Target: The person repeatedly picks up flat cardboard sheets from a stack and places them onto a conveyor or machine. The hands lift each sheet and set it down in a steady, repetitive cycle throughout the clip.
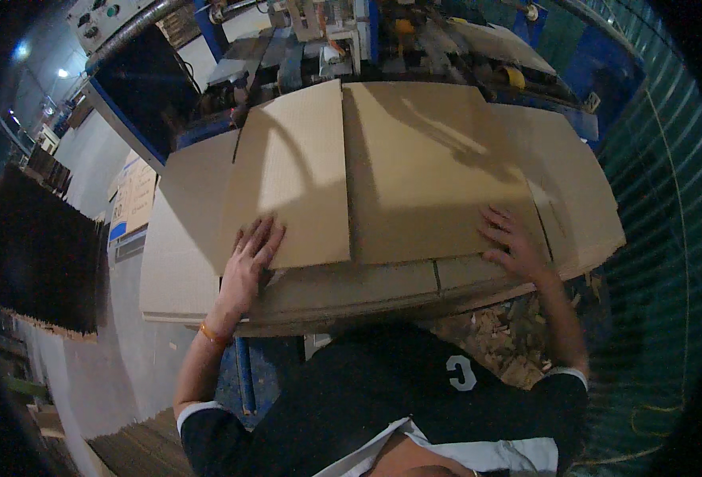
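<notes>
A folded cardboard sheet (426, 171) lies on a stack of flat cardboard blanks (184, 230) in front of me. One narrower flap (299, 171) of the sheet covers its left part, with a seam beside the wider right panel. My left hand (258, 246) rests on the near left corner of that flap, its fingers spread. Over the right panel's near edge my right hand (514, 242) lies with fingers apart, palm down. Neither hand is closed round anything.
A blue-framed machine (311, 52) with belts and rollers stands just beyond the stack. Dark cardboard stacks (44, 246) stand on the floor at the left. Cardboard scraps (510, 338) lie below the stack's near edge. Green corrugated sheeting (653, 199) runs along the right.
</notes>
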The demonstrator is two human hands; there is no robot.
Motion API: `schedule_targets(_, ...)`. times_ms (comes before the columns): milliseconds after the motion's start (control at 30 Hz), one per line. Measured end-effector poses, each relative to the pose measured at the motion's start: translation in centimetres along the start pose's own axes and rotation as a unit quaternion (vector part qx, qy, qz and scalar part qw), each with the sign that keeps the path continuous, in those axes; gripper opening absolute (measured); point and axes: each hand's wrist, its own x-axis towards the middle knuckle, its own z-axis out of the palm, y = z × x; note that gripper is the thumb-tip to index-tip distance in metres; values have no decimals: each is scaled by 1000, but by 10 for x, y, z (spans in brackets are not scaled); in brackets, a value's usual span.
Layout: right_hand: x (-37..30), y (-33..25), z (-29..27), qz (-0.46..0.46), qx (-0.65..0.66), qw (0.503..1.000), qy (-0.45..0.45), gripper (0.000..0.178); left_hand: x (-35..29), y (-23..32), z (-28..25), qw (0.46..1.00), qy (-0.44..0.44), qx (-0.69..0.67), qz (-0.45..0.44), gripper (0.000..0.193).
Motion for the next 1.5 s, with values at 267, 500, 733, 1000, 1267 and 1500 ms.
schedule_targets(267,42,2,-32,166,82,982,-36,35,9,2,0,998,-52,33,-16,54)
schedule_targets(500,86,86,8,258,44,945,194,44,-17,29,-31,990,126,-69,3,33)
schedule_targets(733,117,172,7,328,-12,903,277,40,-9,37,-32,858,176,-454,-164,31)
schedule_targets(1000,110,193,1,429,160,860,225,40,25,117,21,975,-138,-174,10,67)
schedule_targets(1267,123,219,20,299,-30,945,132,41,70,83,54,960,27,-221,-172,61)
schedule_targets(1500,133,220,3,384,318,857,133,30,128,60,68,652,125,-705,-251,45)
